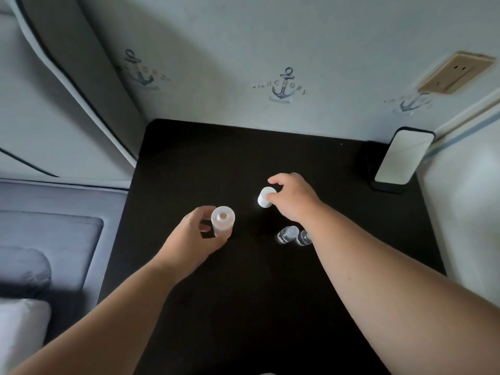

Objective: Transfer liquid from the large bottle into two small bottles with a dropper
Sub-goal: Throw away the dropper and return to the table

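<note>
Soft, dim daylight falls from the right, where the phone [403, 156] standing at the worktop's far right corner catches pale glare on its screen. The black worktop [205, 163] swallows nearly all shadow detail. Broad, soft shadows lie across the anchor-patterned wall [243, 50]. Wide-angle distortion bends the frame edges, and the bedding [40, 239] at left is smeared and out of focus.

On the black tabletop [189, 163], the left hand [193, 234] grips an uncapped frosted plastic bottle [222, 221]; farther right, the right hand [293, 197] holds a white cap [265, 197].
</note>
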Tool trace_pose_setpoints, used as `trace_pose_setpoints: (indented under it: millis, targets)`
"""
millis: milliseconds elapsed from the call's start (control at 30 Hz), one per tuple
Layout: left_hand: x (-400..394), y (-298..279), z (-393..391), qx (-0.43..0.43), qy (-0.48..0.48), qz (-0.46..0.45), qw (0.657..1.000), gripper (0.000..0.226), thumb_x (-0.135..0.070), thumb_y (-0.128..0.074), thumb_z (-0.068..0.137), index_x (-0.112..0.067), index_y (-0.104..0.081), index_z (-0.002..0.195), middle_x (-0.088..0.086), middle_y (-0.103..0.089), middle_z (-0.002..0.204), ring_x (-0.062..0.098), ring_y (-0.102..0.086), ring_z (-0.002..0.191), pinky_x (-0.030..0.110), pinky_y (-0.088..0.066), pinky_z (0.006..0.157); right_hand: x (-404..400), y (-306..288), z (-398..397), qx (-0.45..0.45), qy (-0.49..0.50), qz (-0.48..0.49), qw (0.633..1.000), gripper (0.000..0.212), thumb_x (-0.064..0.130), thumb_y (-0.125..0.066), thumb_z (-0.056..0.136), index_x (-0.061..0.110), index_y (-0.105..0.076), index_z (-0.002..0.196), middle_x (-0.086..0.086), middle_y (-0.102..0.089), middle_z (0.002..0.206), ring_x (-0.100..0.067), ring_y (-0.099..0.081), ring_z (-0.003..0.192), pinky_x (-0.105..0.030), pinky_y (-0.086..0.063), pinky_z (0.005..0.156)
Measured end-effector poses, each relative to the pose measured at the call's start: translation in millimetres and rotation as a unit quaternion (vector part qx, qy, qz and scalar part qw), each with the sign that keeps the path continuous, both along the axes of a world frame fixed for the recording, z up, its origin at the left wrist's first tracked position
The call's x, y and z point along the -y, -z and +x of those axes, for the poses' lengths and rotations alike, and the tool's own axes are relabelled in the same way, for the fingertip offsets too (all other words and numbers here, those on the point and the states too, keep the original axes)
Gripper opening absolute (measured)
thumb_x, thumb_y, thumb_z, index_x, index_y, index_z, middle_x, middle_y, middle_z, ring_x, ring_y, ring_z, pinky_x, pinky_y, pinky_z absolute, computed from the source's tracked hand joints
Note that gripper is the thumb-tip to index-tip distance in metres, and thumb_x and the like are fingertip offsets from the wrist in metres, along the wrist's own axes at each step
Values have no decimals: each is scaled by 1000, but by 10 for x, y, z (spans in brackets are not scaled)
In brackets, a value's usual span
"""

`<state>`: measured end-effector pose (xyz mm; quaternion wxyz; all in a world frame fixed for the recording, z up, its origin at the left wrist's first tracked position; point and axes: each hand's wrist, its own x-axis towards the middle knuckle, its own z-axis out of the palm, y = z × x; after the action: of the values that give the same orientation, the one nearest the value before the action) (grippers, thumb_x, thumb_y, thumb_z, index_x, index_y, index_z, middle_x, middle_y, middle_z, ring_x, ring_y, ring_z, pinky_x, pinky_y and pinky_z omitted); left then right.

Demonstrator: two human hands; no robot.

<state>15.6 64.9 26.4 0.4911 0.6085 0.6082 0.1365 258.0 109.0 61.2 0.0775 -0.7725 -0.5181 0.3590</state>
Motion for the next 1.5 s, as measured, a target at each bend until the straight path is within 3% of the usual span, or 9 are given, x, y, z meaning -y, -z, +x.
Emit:
trace_pose_setpoints:
  millis: [100,333,500,667,800,933,1200,1400,1500]
  targets:
    - [-22,38,105,-12,12,12,1000,47,-43,-77,83,-52,-50,120,-25,-56,118,-15,-52,103,10,-38,79,-120,48,-114,49,-84,-70,993,57,22,-63,97,31,-44,150,0,-35,154,-28,-51,128,-40,-49,101]
    - [-47,95,187,-37,-3,3,999,40,-52,-71,87,-45,-54,122,-20,-62,108,0,-59,98,19,-44,78,-161,89,-251,145,-147,-139,968,60,2,-63,94,25,-47,147,-8,-39,145,-31,-55,118,-40,-56,92]
    - [-6,134,220,-26,-11,6,1000,34,-49,-70,89,-46,-54,119,-21,-64,104,0,-60,98,19,-45,79,-134,99,-174,158,-153,-106,970,52,8,-64,94,21,-49,142,-10,-44,139,-30,-57,115,-41,-55,92]
    - [5,135,221,-47,-15,15,999,25,-52,-64,89,-46,-53,111,-16,-62,99,3,-60,91,22,-43,71,-78,-3,-110,-35,-33,-7,999,30,30,-56,98,27,-51,127,-1,-58,116,-18,-61,95,-34,-52,76]
    - [53,70,229,-42,-34,44,998,19,-55,-66,86,-46,-52,94,-16,-63,92,2,-61,83,22,-41,66,66,-138,-55,-231,31,36,972,20,30,-56,97,33,-59,117,7,-61,113,-9,-71,85,-22,-51,66]
    - [91,2,244,-26,-20,50,998,20,-61,-67,82,-54,-52,93,-16,-63,93,-8,-58,88,21,-43,67,257,-248,3,-317,28,82,945,25,25,-55,101,33,-66,123,10,-63,110,-3,-70,84,-17,-51,64]
    - [153,-145,329,-88,23,96,991,29,-67,-63,75,-48,-54,95,-19,-56,90,2,-58,77,22,-41,60,430,-479,70,-224,-94,147,959,35,26,-59,100,38,-61,134,18,-58,129,-1,-54,119,-22,-47,99]
    - [115,-187,398,-158,57,92,981,41,-66,-64,80,-46,-53,114,-24,-49,96,0,-51,81,20,-37,61,476,-553,35,-95,-204,208,952,40,18,-65,97,28,-62,136,14,-57,137,-3,-51,124,-2,-33,92]
    - [117,-201,389,-161,62,87,981,45,-65,-65,80,-44,-54,119,-23,-49,98,1,-52,81,20,-36,62,495,-593,20,-50,-238,219,945,39,20,-65,98,26,-61,137,10,-58,138,-10,-55,123,-8,-37,96]
